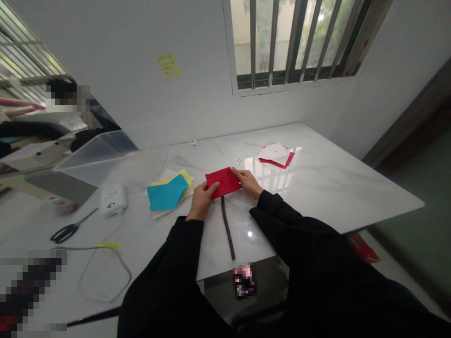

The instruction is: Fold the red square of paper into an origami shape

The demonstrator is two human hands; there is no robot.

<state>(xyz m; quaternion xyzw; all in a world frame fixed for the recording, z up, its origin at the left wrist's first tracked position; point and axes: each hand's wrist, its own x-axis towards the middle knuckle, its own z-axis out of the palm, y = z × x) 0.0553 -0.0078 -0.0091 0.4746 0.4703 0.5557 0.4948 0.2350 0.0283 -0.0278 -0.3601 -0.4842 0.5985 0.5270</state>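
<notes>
A folded red paper point(223, 182) lies on the white marble table point(317, 188), held from both sides. My left hand point(202, 201) pinches its near left corner, thumb on top. My right hand point(249, 182) grips its right edge with the fingers curled over it. A thin dark strip point(227, 227) lies on the table just below the paper, running toward me between my black sleeves.
Blue, yellow and white sheets point(168, 192) are stacked to the left. Red and white papers point(276, 155) lie farther right. A white device point(113, 199), black scissors point(67, 230), a cable point(105, 270) and a clear plastic box point(97, 155) sit left. Another person sits at far left.
</notes>
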